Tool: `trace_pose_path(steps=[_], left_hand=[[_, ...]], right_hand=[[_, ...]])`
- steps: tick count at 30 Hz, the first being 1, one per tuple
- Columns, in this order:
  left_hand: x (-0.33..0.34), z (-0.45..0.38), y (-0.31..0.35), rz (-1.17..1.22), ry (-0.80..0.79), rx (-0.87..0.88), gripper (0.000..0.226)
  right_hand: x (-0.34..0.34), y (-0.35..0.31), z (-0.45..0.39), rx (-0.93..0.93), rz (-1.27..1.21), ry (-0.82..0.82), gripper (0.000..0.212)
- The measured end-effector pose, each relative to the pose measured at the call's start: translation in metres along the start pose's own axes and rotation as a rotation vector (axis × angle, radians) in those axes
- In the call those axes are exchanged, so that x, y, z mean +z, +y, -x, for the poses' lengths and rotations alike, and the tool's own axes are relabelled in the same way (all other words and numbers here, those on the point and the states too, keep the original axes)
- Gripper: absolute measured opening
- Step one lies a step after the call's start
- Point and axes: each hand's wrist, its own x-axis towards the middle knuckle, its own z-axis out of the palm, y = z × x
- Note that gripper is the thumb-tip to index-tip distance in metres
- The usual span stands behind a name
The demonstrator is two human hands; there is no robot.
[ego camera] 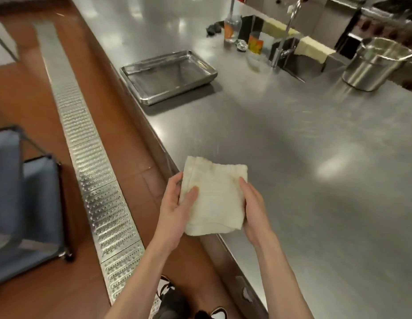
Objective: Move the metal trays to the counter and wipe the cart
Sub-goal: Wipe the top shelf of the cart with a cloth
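I have a folded white cloth [214,196] between both hands, held just over the near edge of the steel counter [304,157]. My left hand [177,203] cups the cloth's left side with the thumb laid across its top; my right hand [253,208] closes on the right side, fingers [244,185] lying along the edge. Neither hand is loose — both are curled onto the cloth, and nothing else is in them.

The metal trays [168,74] sit as a nested stack on the counter, further along from my hands and close to its left edge, so I judge that half of the job done. What remains is the cart [27,203], and that lies off to my left, across the brown floor and the long metal drain grate [96,176], well apart from the cloth. Only its blue shelves and dark frame show at the picture's edge. My left hand is the nearer one to it, so I would expect to turn left and carry the cloth across the grate to reach it.
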Motion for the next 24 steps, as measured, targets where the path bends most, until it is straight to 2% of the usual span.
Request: trace_pose_path(steps=[9,13,17,20,24], left_hand=[[-0.127,-0.044,0.032,0.029,0.224,0.078,0.036],[-0.182,-0.065,0.049,0.02,0.308,0.102,0.037],[-0.223,-0.077,0.063,0.007,0.403,0.131,0.04],[-0.244,-0.089,0.07,0.023,0.456,0.144,0.038],[-0.269,-0.113,0.08,0.033,0.519,0.149,0.041]], right_hand=[[0.156,0.013,-0.057,0.018,0.128,-0.198,0.025],[0.223,0.02,-0.073,0.005,0.174,-0.303,0.031],[0.276,0.024,-0.089,-0.002,0.243,-0.371,0.03],[0.311,0.023,-0.102,-0.004,0.277,-0.442,0.021],[0.353,0.023,-0.128,0.003,0.326,-0.522,0.025]])
